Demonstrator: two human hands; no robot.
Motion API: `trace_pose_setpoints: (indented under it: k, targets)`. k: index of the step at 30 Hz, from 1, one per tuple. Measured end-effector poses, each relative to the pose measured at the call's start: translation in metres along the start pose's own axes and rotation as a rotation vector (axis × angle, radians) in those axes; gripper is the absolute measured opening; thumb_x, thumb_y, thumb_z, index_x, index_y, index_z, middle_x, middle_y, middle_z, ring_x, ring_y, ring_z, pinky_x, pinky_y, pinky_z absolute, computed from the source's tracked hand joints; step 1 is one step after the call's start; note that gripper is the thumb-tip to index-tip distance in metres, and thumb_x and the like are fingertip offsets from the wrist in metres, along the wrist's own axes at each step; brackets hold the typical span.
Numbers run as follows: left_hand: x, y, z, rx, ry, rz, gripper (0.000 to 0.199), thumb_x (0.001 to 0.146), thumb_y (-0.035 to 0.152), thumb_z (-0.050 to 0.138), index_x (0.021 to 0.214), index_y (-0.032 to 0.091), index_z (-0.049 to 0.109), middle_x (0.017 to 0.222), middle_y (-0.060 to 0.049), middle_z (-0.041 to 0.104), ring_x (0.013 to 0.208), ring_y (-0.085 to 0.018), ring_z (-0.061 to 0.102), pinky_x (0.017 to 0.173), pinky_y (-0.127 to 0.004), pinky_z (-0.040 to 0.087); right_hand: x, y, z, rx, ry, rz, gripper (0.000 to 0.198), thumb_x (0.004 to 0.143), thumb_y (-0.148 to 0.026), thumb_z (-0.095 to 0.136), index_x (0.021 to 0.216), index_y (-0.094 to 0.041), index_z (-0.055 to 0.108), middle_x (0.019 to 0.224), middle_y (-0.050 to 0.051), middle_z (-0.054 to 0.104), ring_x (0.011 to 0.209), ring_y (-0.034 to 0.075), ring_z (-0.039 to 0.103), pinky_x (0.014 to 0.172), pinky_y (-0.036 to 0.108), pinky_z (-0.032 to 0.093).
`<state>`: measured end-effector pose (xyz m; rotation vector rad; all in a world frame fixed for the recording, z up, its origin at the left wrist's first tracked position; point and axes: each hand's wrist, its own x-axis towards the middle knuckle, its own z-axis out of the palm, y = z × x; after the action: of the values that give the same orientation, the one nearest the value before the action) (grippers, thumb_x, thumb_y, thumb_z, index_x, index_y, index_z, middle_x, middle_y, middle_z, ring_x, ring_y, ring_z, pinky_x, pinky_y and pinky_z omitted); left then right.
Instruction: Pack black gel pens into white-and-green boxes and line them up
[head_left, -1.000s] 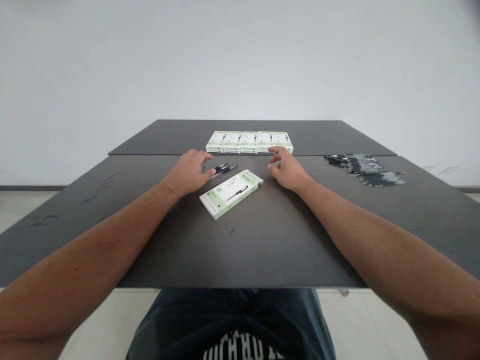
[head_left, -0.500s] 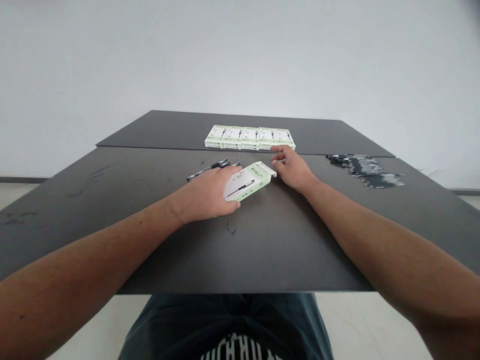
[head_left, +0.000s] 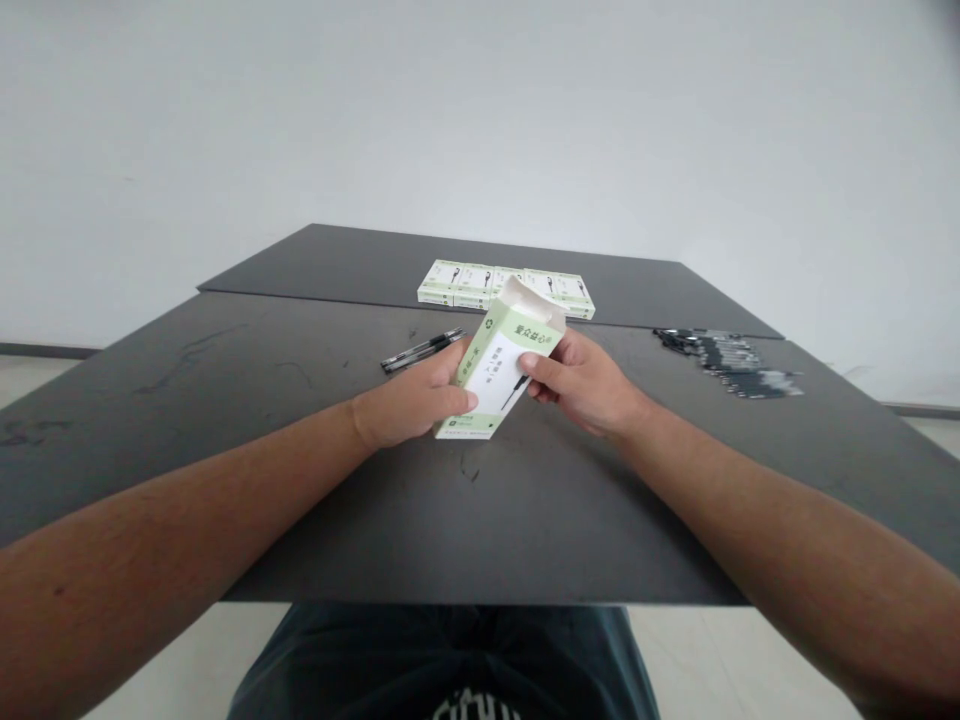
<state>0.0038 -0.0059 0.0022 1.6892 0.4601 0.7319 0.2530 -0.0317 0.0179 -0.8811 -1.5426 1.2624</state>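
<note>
Between my hands is a green and white pen box, tilted, its open end facing up and away to the right. My left hand grips its lower left side, with the thumb on the front. On the right edge, my right hand holds the box with its thumb across the printed face. Several black pens lie on the table just behind my left hand. Whether anything is inside the box cannot be seen.
A row of several similar pen boxes lies flat at the back of the dark table. Many black pens are spread in a bunch at the right. A seam crosses the table behind my hands.
The box has been turned more upright, with its open end raised. My right hand, earlier apart from the box beside its open end, now grips its right side.
</note>
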Motion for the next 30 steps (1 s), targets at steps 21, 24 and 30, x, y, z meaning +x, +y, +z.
trace_pose_setpoints:
  k: [21, 24, 30]
  targets:
    - [-0.016, 0.024, 0.046, 0.633, 0.036, 0.607, 0.031, 0.108, 0.049, 0.068, 0.118, 0.02, 0.069, 0.113, -0.011, 0.082, 0.107, -0.027, 0.079, 0.101, -0.041, 0.062, 0.068, 0.02, -0.013, -1.216, -0.138, -0.268, 0.037, 0.1, -0.02, 0.066, 0.134, -0.02, 0.08, 0.132, 0.018, 0.075, 0.116, 0.034, 0.074, 0.11, 0.054, 0.06]
    - [-0.015, 0.024, 0.046, 0.643, 0.027, 0.578, 0.032, 0.107, 0.051, 0.068, 0.117, 0.021, 0.069, 0.114, -0.011, 0.082, 0.108, -0.028, 0.079, 0.102, -0.041, 0.062, 0.083, 0.034, -0.007, -1.251, -0.154, -0.271, 0.037, 0.101, -0.018, 0.065, 0.135, -0.021, 0.078, 0.134, 0.018, 0.073, 0.126, 0.035, 0.072, 0.117, 0.053, 0.057]
    - [-0.014, 0.024, 0.045, 0.658, 0.038, 0.607, 0.032, 0.108, 0.05, 0.067, 0.117, 0.019, 0.069, 0.114, -0.012, 0.082, 0.107, -0.028, 0.078, 0.102, -0.043, 0.062, 0.096, 0.053, -0.006, -1.295, -0.19, -0.22, 0.035, 0.102, -0.017, 0.067, 0.136, -0.022, 0.077, 0.134, 0.017, 0.069, 0.122, 0.033, 0.07, 0.116, 0.052, 0.058]
